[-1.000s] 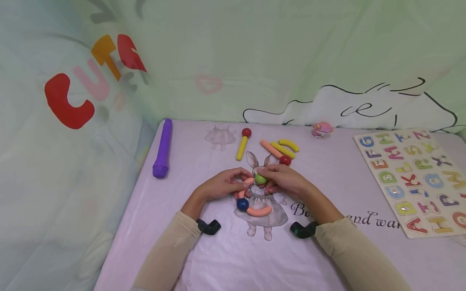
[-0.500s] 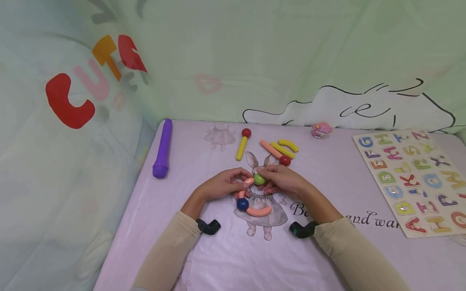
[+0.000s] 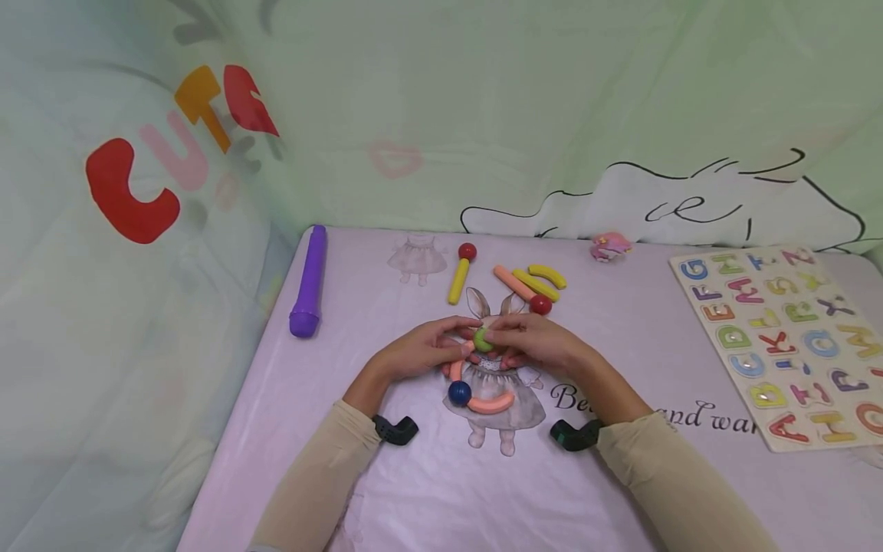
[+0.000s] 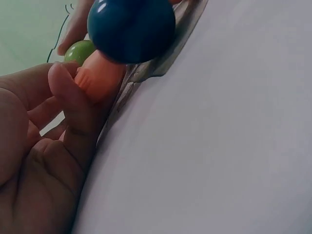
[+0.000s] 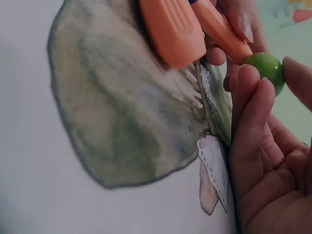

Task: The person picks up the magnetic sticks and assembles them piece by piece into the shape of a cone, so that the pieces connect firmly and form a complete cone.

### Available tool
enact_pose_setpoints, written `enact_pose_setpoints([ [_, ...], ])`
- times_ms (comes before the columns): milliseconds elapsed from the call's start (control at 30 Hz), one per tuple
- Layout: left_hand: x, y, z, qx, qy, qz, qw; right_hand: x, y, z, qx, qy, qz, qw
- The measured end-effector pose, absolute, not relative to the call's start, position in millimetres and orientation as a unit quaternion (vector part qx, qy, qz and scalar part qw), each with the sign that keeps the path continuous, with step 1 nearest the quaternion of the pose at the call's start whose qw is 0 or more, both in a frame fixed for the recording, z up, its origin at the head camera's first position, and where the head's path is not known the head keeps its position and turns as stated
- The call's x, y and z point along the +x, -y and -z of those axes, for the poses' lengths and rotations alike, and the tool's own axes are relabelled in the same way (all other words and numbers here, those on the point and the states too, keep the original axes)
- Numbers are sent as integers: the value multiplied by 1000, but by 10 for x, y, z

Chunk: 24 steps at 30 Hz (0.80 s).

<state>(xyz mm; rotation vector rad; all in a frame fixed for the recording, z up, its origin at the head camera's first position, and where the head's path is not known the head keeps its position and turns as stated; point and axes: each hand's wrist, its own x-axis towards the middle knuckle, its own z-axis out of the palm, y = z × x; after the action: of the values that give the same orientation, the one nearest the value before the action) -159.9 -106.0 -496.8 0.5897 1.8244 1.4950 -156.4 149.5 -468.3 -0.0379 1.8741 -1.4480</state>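
Head view downward, wrist views close, sharing green ball

On my feed I saw a beige left sleeve and a matching right sleeve, both creased near the cuffs. I made out a bent black left wrist unit and a similar right wrist unit with a greenish mark.

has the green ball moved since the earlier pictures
Yes: in the head view the green ball has shifted slightly left, toward the left hand, judged against the printed rabbit.
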Motion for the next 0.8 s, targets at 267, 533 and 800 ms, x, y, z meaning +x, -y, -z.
enact_pose_setpoints([
  [267, -1592, 1081, 4948, 245, -728, -544, 339, -1552, -1499, 4716, -40, -766, 532, 358],
  [533, -1595, 1083, 4922, 256, -731, -532, 342, -1552, -1510, 4733, -31, -751, 557, 353],
  [800, -1597, 1077, 4962, 253, -703, -567, 348, -1534, -1521, 4704, -13, -754, 564, 336],
])
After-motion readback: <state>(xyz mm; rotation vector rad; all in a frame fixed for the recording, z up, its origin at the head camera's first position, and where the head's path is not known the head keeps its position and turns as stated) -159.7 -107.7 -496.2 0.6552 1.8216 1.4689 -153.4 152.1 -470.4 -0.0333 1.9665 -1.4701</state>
